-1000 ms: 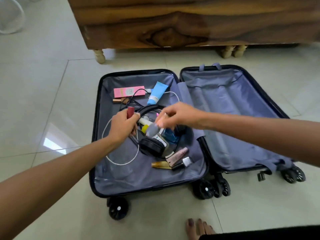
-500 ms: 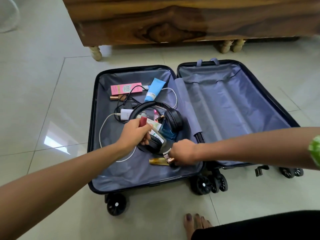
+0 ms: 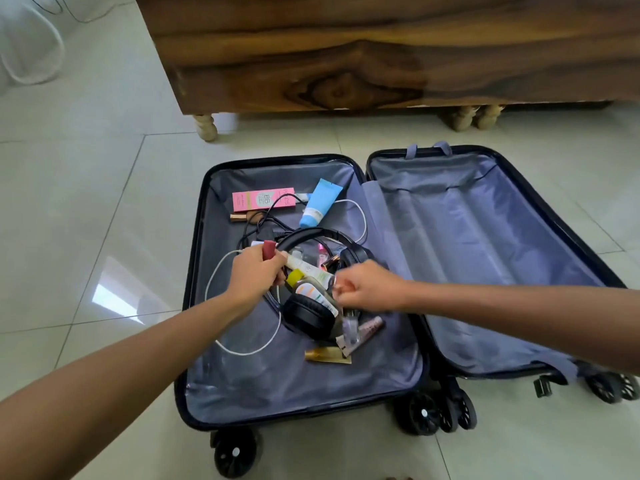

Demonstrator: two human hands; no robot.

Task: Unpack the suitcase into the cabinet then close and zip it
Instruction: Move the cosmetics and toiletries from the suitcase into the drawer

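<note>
Suitcase [image 3: 194, 289] open | left hand [image 3: 254, 275] grips red tube [image 3: 268, 250] | right hand [image 3: 367, 285] fisted

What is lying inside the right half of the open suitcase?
Nothing shows in the right half but its grey lining. The right hand and forearm cross its near corner, so that strip is covered. All items, like the headphones, lie in the left half.

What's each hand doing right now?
Left hand: grips a dark red tube with other small items.
Right hand: fingers curled; whether it holds anything cannot be told.
</note>
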